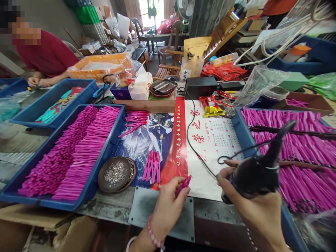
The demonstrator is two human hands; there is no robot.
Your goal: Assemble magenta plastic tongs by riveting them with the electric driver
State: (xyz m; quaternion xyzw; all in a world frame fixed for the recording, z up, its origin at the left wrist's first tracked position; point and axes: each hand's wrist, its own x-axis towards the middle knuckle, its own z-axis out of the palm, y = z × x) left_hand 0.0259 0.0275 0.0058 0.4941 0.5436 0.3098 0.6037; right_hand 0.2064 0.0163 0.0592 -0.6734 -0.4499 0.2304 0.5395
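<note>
One magenta plastic piece (185,185) is pinched between the thumb and fingers of the left hand (168,204), which is otherwise curled and wears a pink bead bracelet (153,233) at the wrist. Location of piece: at the fingertips, over the far right corner of a grey metal plate (139,206), near the edge of a printed calendar poster (202,175). Right hand (258,213): gripping a black hand tool (257,175), fingers wrapped about its body (outline slightly blurred), its tapered end directed up and away from the hand. Contact between tool and piece: none; the two are apart. A thin black cable (193,141) runs over the poster towards the right hand.

Just beyond the left hand, four similar pieces (154,168) lie side by side; to their left sits a round brown dish (102,180) of small shiny chips (114,172). Further left of that hand, a blue tray (65,204) is packed with magenta pieces in rows. Right of and beyond the right hand, a second blue tray (242,131) holds more. Far left of the left hand, a co-worker in a dark red top (51,52) is seated near a tray of turquoise pieces (48,117).
</note>
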